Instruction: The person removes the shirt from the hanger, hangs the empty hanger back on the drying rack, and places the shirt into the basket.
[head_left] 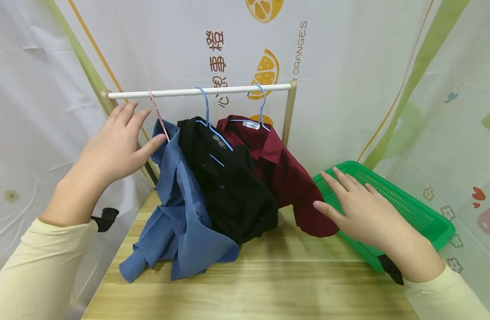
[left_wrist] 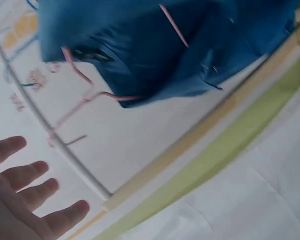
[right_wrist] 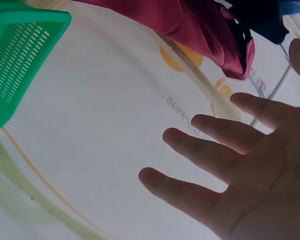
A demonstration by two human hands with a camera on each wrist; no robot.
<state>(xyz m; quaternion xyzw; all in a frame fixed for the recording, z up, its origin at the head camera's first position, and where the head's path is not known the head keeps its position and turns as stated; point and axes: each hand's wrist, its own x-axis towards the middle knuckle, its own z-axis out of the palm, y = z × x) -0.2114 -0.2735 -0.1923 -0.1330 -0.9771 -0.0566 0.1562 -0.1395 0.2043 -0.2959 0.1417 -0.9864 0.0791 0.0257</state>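
Three shirts hang on a white rail (head_left: 197, 92): a blue shirt (head_left: 181, 209) on a pink hanger (head_left: 158, 115), a black shirt (head_left: 229, 186) and a dark red shirt (head_left: 281, 169) on light blue hangers (head_left: 208, 111). My left hand (head_left: 117, 142) is open with straight fingers, its thumb tip next to the pink hanger and the blue collar. My right hand (head_left: 357, 204) is open, hovering over the green basket's near rim, close to the red shirt's sleeve. In the left wrist view the blue shirt (left_wrist: 155, 50) and pink hanger (left_wrist: 80, 75) show beyond my fingers (left_wrist: 25, 185).
A green plastic basket (head_left: 413, 209) stands at the right on the wooden table (head_left: 249, 284). The rail's wooden posts (head_left: 288, 115) rise at both ends. A printed white curtain (head_left: 349, 66) surrounds the table. The shirts' lower parts lie on the tabletop.
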